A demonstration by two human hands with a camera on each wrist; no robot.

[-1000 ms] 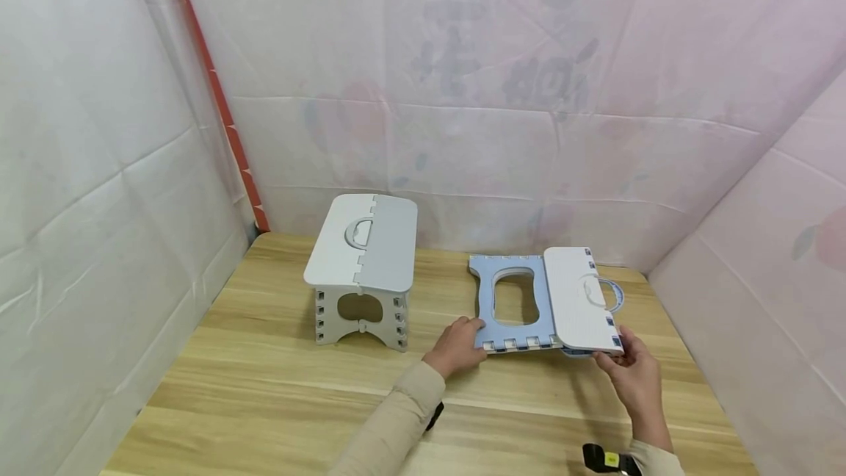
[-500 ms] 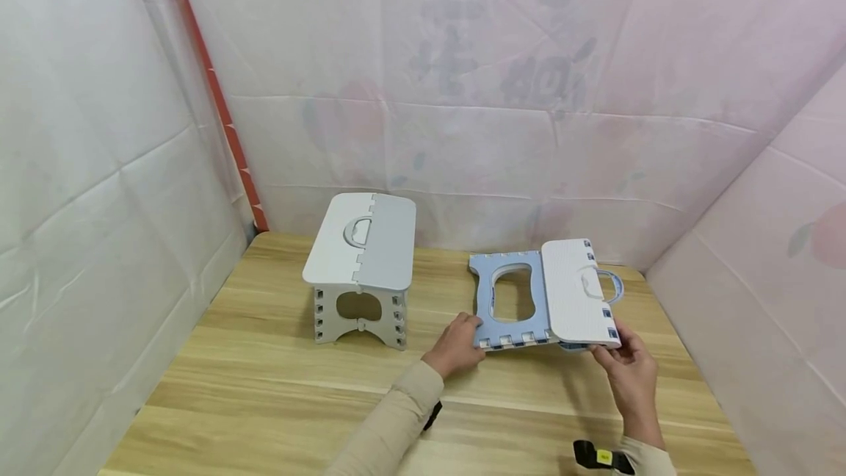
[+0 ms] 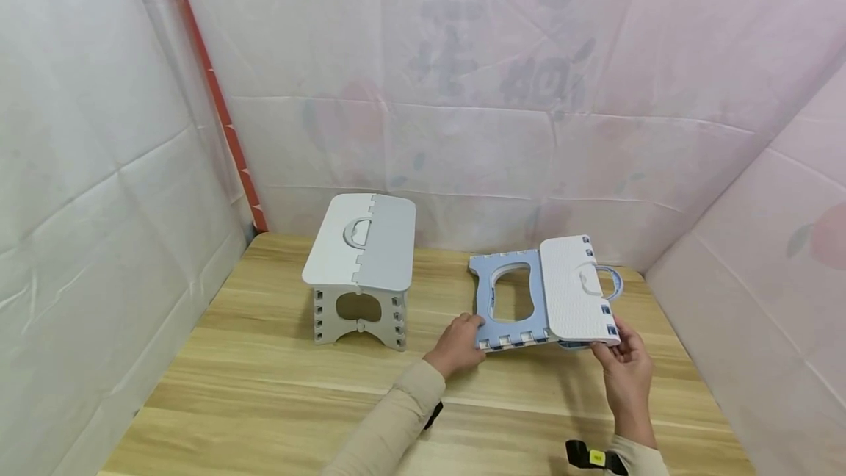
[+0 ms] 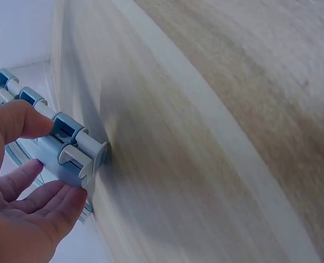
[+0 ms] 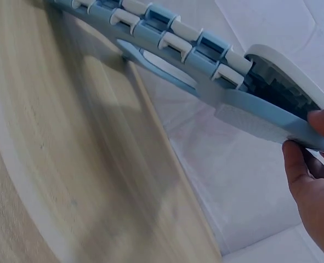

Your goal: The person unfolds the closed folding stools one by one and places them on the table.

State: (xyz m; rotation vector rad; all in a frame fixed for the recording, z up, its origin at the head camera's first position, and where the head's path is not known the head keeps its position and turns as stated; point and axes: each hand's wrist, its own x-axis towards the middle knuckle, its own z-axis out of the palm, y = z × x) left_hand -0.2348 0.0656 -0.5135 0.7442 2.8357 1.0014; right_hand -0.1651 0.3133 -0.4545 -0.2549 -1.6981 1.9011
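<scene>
A blue and white folding stool [image 3: 575,289] lies flattened at the right of the table, its white seat panel toward the right and its blue leg frame toward the left. The left hand [image 3: 457,347] grips the near left corner of the leg frame; in the left wrist view, the thumb and fingers of that hand [image 4: 24,186] lie around the hinged edge [image 4: 63,131]. At the near right corner of the seat, the right hand [image 3: 628,380] pinches the edge. The right wrist view has the right hand [image 5: 315,186] on the seat end, raised above the table.
A white and grey stool [image 3: 360,241] stands unfolded on the wooden table [image 3: 264,388], left of the folded one. Light sheets [image 3: 463,153] hang behind the table and along both sides. A red strip [image 3: 228,123] runs down the back left corner.
The stool's right part has risen slightly and shifted a little back and left, with the right hand moving along. The left hand has stayed nearly in place on its corner.
</scene>
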